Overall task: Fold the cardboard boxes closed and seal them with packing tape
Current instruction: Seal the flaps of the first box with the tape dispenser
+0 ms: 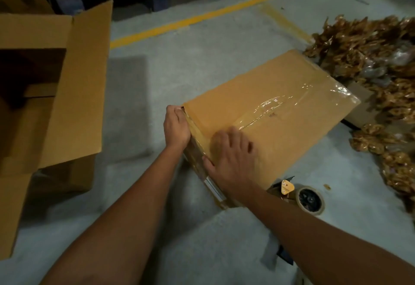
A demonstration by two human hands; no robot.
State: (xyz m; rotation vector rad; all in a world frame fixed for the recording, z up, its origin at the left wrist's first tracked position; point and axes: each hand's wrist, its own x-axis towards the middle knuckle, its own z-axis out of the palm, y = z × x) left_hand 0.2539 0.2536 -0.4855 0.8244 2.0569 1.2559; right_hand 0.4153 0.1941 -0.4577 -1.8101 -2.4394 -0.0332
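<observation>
— Where's the box (280, 96)?
— On the floor (157, 78), flaps taped. The left grip (176, 127) curls round its far-left corner, perhaps pinching tape (267, 111); the right grip (231, 159) lies flat-fingered, pressing tape over the near edge.
— How will it handle?
— Stiff, probably light; slick where taped. Hold bare corners.

The right hand (231, 150) is blurred over the top of the closed box (269, 96), so its fingers cannot be told apart. On the left hand (176, 127), the fingertips are hidden round the box corner. Beyond the right hand, the small print (271, 116) is too small to read. The tape dispenser (301, 196), just right of the right wrist, is partly hidden behind the forearm. Left of the left hand, the open box (51, 87) runs off the edge. Far right of both hands, the pile of brown packets (370, 64) does too.
</observation>
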